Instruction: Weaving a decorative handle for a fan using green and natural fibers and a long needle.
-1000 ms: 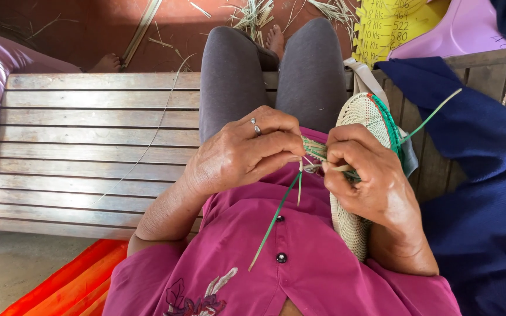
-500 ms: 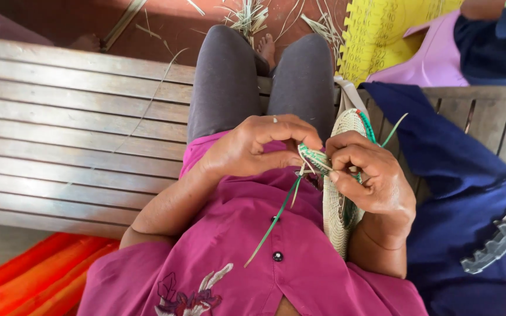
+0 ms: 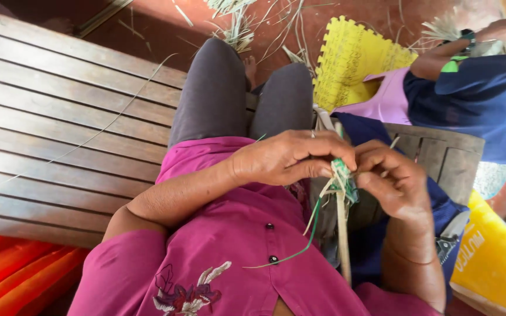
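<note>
The woven piece point(image 3: 343, 181) is pinched edge-on between left hand point(image 3: 285, 158) and right hand point(image 3: 390, 181), its long axis running upright, over the lap beside the bench point(image 3: 60, 134).

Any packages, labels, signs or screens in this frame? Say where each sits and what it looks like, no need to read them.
Yellow bag: bottom right corner, beside the right hand; bright yellow sheet with red print, partly cut off by the frame.
Yellow mat: on the red floor, top centre-right; notched edges, faint rows of dark print.
No signs or screens visible.
</note>
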